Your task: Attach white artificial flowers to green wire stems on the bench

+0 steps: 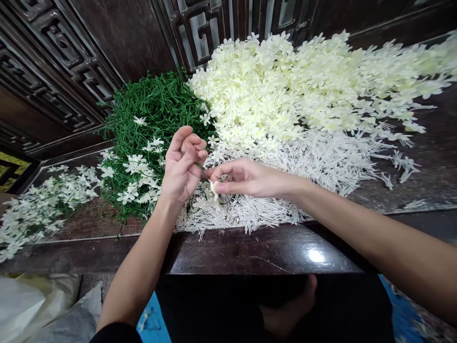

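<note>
My left hand [185, 164] is closed, fingers curled, around a thin green plastic stem [199, 166]. Close beside it, my right hand [243, 178] pinches a small white artificial flower [213, 189] between thumb and forefinger. More white flowers [202, 204] hang on green stems just under the hands. Behind my left hand lies a heap of green plastic stems [153, 105], with some white flowers [137, 166] on its near side. White plastic stamen pieces [285, 166] are spread beneath and past my right hand. A large pile of cream-white petals [264, 90] rises behind them.
Everything lies on a dark wooden bench [250, 250] with a carved lattice back [200, 28]. Assembled flower sprays [46, 205] are heaped at the left end. Pale sacks [39, 305] stand on the floor at lower left, near a blue sheet [155, 319].
</note>
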A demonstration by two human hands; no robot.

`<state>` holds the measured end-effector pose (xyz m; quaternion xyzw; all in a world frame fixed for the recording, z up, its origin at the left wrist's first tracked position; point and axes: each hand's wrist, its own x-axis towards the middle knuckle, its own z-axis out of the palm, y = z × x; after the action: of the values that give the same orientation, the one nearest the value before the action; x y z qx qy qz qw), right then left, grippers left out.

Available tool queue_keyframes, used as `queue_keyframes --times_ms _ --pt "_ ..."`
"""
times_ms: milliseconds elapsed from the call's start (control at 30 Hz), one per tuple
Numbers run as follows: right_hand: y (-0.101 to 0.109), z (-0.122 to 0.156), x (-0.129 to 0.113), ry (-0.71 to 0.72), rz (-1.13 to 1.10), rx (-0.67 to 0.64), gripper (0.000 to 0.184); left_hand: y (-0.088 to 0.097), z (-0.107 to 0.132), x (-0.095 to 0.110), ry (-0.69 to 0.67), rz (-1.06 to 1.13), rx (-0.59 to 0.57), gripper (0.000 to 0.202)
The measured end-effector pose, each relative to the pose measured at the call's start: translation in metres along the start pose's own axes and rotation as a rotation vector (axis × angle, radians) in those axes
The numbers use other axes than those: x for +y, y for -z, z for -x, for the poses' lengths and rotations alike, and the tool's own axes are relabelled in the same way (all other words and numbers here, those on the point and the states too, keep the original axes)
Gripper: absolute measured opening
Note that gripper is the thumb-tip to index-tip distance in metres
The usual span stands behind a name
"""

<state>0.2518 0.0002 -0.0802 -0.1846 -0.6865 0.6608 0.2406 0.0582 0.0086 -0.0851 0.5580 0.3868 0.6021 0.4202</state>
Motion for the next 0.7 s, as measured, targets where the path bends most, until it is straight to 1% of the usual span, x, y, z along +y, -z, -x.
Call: queue_keyframes --times_ms 100,133,200,300,367,467,533,633,700 --pt "0.001 0.001 0.000 0.007 0.016 -0.028 0.018 0.000 -0.002 0.002 0.000 0.034 -0.016 0.048" --pt "0.003 0.002 -0.001 0.009 0.027 -0.011 0.019 0.001 -0.003 0.003 0.011 0.041 -0.018 0.046" --pt "0.011 0.004 -0.003 0.005 0.080 0.078 0.019 0.001 -0.004 0.005 0.051 0.060 -0.025 0.040" --pt "0.022 0.008 -0.009 -0.001 0.187 0.284 0.020 -0.002 -0.003 0.008 0.110 0.080 -0.067 0.028" --pt "0.026 0.011 -0.011 0.008 0.266 0.358 0.020 -0.005 0.000 0.008 0.126 0.006 -0.118 0.024" --pt "0.026 0.013 -0.013 -0.002 0.355 0.374 0.023 -0.009 0.003 0.006 0.113 -0.159 -0.168 0.024" --pt "0.025 0.014 -0.014 -0.006 0.380 0.378 0.025 -0.010 0.004 0.005 0.116 -0.179 -0.188 0.025" --pt "0.026 0.014 -0.017 0.013 0.381 0.397 0.025 -0.010 0.005 0.006 0.158 -0.179 -0.231 0.032" --pt "0.026 0.015 -0.019 0.019 0.366 0.387 0.025 -0.011 0.005 0.007 0.183 -0.211 -0.251 0.032"
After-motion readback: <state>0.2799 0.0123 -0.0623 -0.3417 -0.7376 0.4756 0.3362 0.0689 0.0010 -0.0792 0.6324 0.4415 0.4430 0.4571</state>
